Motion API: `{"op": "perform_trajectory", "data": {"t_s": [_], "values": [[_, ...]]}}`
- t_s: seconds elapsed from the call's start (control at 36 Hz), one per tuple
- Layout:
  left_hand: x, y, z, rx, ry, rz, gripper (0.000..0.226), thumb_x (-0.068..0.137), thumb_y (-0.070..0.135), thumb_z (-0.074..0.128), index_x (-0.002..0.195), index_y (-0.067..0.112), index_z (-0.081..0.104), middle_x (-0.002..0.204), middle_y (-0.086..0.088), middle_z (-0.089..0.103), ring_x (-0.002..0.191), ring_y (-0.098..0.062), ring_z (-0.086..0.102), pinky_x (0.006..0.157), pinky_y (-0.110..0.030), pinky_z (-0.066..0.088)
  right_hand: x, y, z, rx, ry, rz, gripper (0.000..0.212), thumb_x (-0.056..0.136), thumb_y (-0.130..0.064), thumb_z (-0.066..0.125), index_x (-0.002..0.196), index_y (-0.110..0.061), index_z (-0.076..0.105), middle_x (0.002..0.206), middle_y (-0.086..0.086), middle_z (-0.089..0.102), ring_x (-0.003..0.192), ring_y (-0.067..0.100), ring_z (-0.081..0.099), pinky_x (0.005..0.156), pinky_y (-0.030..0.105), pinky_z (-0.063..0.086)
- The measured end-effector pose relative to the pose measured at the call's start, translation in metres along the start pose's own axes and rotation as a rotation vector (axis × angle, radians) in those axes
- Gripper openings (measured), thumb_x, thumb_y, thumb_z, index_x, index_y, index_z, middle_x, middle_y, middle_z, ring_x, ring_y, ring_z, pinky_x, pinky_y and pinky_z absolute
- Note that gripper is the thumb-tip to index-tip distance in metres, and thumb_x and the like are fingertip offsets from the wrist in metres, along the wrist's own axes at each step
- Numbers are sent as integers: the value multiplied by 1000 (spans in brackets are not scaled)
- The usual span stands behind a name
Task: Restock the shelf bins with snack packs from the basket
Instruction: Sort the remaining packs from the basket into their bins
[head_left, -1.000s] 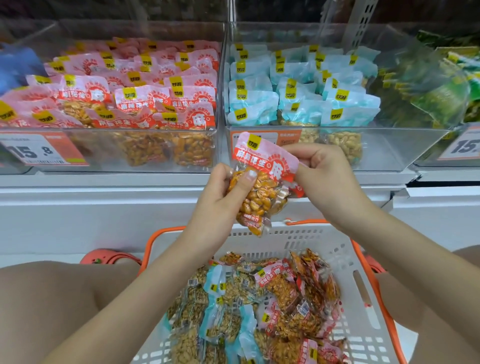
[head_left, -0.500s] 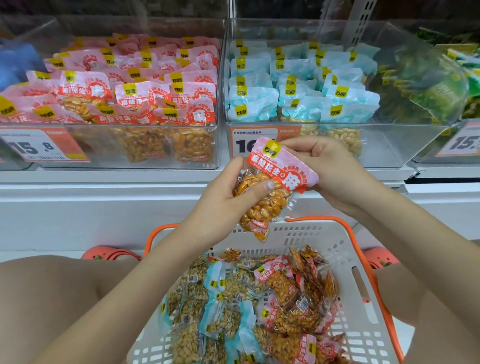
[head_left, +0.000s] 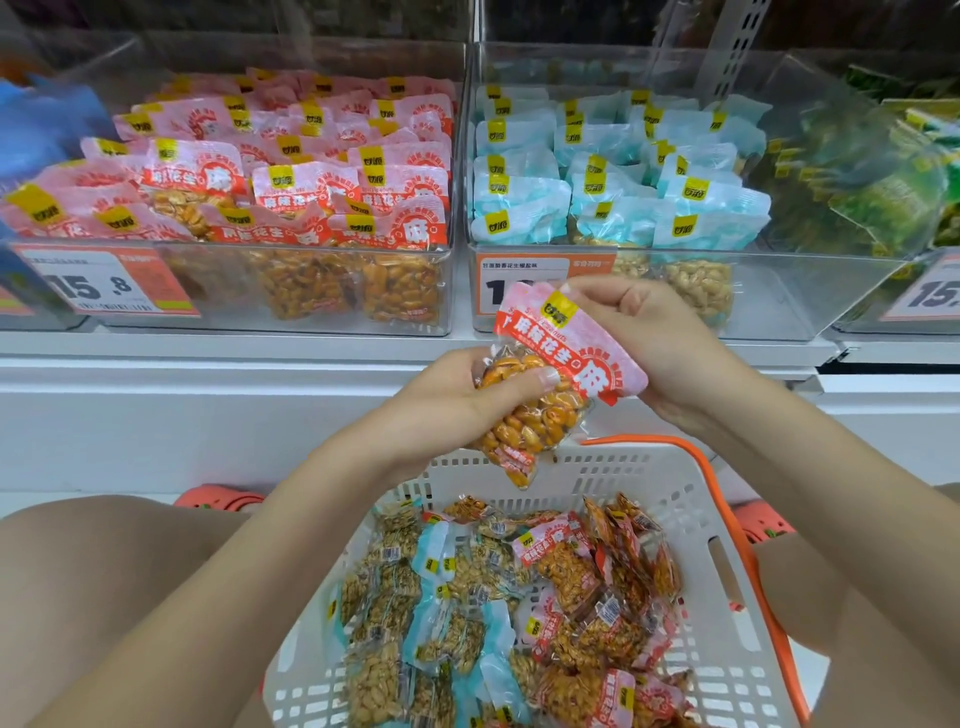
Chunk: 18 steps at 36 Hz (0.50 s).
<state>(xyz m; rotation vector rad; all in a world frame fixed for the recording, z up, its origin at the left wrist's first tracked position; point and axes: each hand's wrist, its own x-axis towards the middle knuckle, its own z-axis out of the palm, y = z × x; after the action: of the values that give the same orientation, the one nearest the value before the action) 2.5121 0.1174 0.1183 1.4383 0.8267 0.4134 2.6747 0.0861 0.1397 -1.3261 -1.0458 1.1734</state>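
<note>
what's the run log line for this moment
step: restock | left hand: grips pink pack | right hand: pinches its top | over basket | pink bin: not reached

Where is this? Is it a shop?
Most likely a shop's snack aisle: clear shelf bins full of identical snack packs, price tags on the bin fronts, and a shopping basket below.

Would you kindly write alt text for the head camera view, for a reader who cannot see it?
Both hands, left and right, hold a pink peanut pack above a white basket of snack packs. Behind stand clear shelf bins, one holding pink packs, one blue packs.
</note>
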Motion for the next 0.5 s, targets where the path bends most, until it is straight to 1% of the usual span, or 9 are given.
{"op": "perform_trajectory", "data": {"t_s": [0.06,0.11,0.17,0.19,0.25,0.33,0.36,0.42,0.5], "values": [[2,0,-5,-94,76,-25,18,87,33,60,87,15,64,73,0,71,69,-18,68,61,-27,58,1,-2,2,174,8,65,26,101,-26,45,110,-11,64,96,2,71,79,14,66,62,26,56],[5,1,-13,-164,180,-16,18,88,33,59,85,16,63,71,-1,69,69,-20,66,60,-28,56,0,-4,3,325,5,113,36,101,-37,39,109,-12,63,98,4,69,87,17,65,78,31,57],[6,1,-20,-197,261,24,14,91,31,58,87,18,62,71,3,70,68,-18,66,61,-28,56,-4,-2,6,291,-41,159,40,91,-53,42,99,-22,66,96,-1,70,97,18,65,93,38,52],[6,1,-22,-212,280,46,11,91,30,58,89,19,62,70,5,70,66,-15,66,60,-27,55,-6,2,8,239,-77,178,42,82,-60,46,99,-25,64,102,-2,69,102,19,64,96,42,50],[5,-1,-23,-240,286,86,5,92,25,58,92,19,59,67,9,67,59,-8,63,52,-22,52,-9,9,11,192,-146,218,61,64,-66,63,109,-24,60,119,1,64,104,22,66,93,48,52],[3,-3,-18,-301,269,113,3,93,20,55,95,18,56,66,9,65,54,-5,60,45,-18,45,-7,13,14,329,-272,218,109,41,-64,84,133,-16,49,124,3,61,96,23,66,81,49,57],[3,-4,-16,-301,271,114,4,94,20,55,96,18,56,67,8,65,55,-5,61,45,-18,45,-5,13,15,344,-306,196,113,41,-62,85,136,-16,46,123,3,60,97,23,65,81,49,57],[4,-5,-14,-262,298,114,5,94,23,56,98,21,57,72,9,66,60,-6,62,49,-19,47,-5,13,20,261,-323,136,99,48,-53,85,133,-19,48,115,-1,65,97,16,65,78,43,58],[6,-10,-15,-188,338,96,17,93,34,58,106,23,58,90,4,71,81,-14,67,68,-28,52,-4,16,27,-18,-242,76,88,60,-29,81,139,-18,43,115,4,67,92,10,69,66,31,58]]}}
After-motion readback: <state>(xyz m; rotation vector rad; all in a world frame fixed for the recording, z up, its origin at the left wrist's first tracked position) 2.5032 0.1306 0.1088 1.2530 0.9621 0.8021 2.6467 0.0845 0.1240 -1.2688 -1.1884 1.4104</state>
